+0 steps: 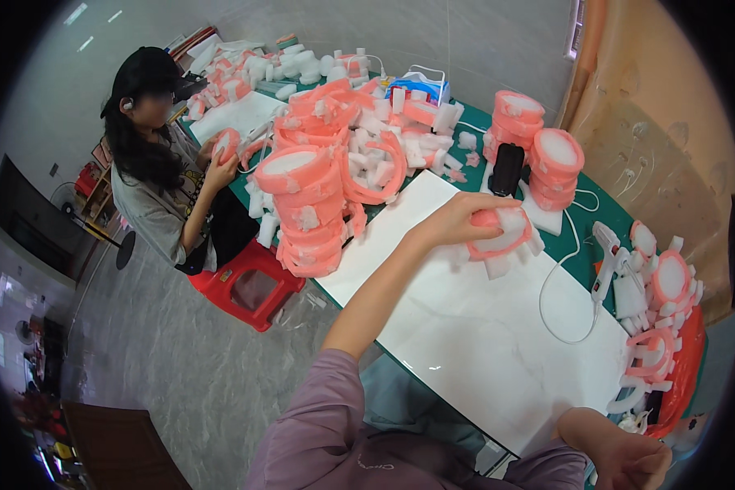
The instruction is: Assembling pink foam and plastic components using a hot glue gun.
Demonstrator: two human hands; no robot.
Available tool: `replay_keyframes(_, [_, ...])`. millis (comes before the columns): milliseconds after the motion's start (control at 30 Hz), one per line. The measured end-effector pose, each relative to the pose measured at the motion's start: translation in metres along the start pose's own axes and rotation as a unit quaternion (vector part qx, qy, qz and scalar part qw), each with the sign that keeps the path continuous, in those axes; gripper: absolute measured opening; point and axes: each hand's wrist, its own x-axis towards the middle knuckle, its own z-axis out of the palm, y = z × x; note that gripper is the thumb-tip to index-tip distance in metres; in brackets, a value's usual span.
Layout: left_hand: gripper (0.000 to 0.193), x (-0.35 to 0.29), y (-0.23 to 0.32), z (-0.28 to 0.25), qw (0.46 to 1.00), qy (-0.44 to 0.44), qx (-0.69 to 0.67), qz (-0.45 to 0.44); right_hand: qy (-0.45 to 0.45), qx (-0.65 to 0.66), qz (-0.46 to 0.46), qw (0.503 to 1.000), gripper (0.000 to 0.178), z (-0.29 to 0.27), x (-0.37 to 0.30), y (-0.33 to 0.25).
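My left hand [469, 219] grips a round foam piece [512, 231], white inside with a pink foam rim, just above the white board [465, 314]. Small white foam tabs stick out along its near and right edges. At the lower right my right hand [635, 467] hangs by the table's near edge; its fingers are cut off by the picture's rim, so their pose is unclear. A white glue gun [606, 253] with a looping cable lies on the green tabletop, right of the foam piece. Beside my left hand stands a black cylindrical object [507, 169].
Tall stacks of pink foam rings [306, 208] stand left, with two shorter stacks [557, 159] behind. Loose white foam blocks [376, 159] pile up between. More foam rings and a red bag [688, 371] lie right. A co-worker [159, 155] sits left on a red stool [249, 282], holding foam.
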Motion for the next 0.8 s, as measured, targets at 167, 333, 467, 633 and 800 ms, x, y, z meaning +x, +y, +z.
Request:
replay_keyframes(167, [0.043,-0.003,-0.007,0.000,1.000,0.011,0.007,0.003,-0.002,0.000,-0.004,1.000,0.032,0.002,-0.002,0.004])
replay_keyframes(333, [0.042,0.001,-0.003,-0.005,1.000,-0.012,0.024,-0.005,0.016,0.007,-0.013,1.000,0.032,0.000,-0.003,0.002])
replay_keyframes(467, [0.041,-0.001,-0.005,-0.003,0.999,0.009,0.049,-0.002,0.015,0.012,-0.003,1.000,0.034,-0.003,-0.004,-0.001])
replay_keyframes(633, [0.041,0.000,-0.002,0.001,0.997,0.019,0.075,0.018,0.094,0.084,-0.062,0.990,0.034,0.017,0.000,0.015])
replay_keyframes(800, [0.043,-0.006,0.000,-0.009,0.992,-0.006,0.124,-0.024,0.012,-0.007,-0.015,1.000,0.033,-0.001,-0.005,-0.001])
